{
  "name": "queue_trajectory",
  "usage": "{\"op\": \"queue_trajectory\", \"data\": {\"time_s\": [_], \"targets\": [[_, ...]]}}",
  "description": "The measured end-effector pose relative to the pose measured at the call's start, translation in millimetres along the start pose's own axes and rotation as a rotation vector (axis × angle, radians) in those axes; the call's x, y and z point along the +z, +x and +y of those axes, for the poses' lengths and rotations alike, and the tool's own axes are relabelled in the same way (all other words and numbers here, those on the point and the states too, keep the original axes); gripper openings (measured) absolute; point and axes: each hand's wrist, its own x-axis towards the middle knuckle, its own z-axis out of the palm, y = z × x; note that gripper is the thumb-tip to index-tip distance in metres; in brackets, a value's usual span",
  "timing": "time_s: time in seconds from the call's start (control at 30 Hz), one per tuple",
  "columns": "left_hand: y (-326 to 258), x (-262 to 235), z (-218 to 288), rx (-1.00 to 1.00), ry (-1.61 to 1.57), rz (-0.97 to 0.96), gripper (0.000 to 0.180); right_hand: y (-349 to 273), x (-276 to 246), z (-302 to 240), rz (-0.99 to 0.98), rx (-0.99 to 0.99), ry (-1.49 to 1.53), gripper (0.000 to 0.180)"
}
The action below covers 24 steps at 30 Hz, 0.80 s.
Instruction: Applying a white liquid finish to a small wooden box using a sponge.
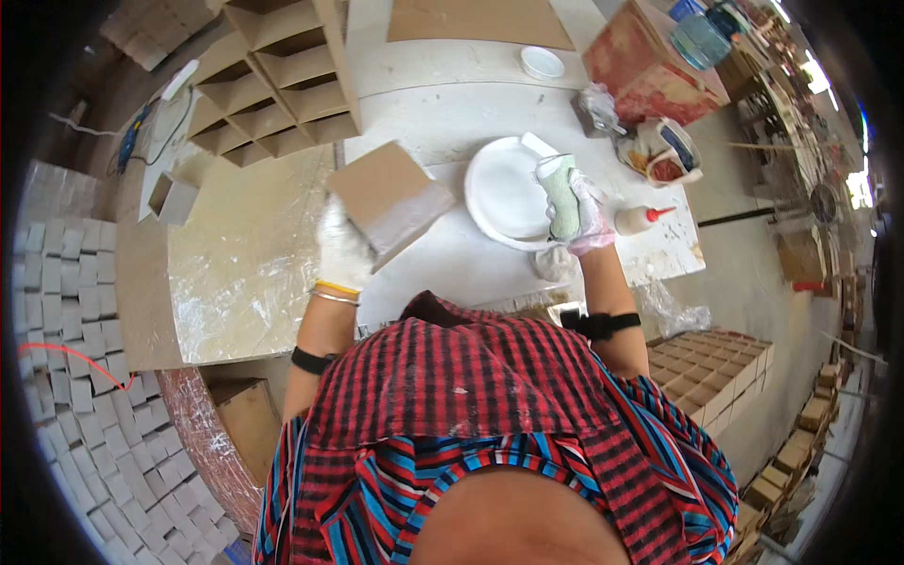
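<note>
Head view shows two gloved hands working above the pale surface [414, 113]. Right hand [590, 215] has its fingers closed around the green roller [563, 200], which is over the right part of the white basin [478, 193]. Left hand [341, 245] is at the left edge of the brown box [379, 185]; these fingers are blurred and partly hidden, so I cannot tell if they grip it or only steady it. The box is tilted, left of the basin, and a paler strip lies along its near right part. Just right of the right hand is a bottle [633, 221] with red tip.

In my judgement, the step in hand is wetting the roller at the basin for coating the box. The next move seems to call for a level roller, brought left to the box, while the left hand keeps it steady.
</note>
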Motion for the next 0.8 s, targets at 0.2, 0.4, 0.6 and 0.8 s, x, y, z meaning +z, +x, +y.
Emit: {"op": "queue_trajectory", "data": {"time_s": [0.2,0.4,0.6,0.8], "targets": [[10,27,-20,-0.102,0.043,-0.076,0.039,-41,124,-17,-0.098,-0.757,-0.736,0.040],[0,21,-11,-0.070,0.206,-0.129,0.037,-23,183,-42,-0.076,-0.873,-1.079,0.043],[-3,11,4,-0.053,0.185,-0.115,0.036,-46,186,-23,-0.513,-1.269,-1.250,0.050],[11,1,-2,-0.142,0.204,-0.138,0.042,-14,206,-45,-0.267,-1.042,-1.299,0.045]]}}
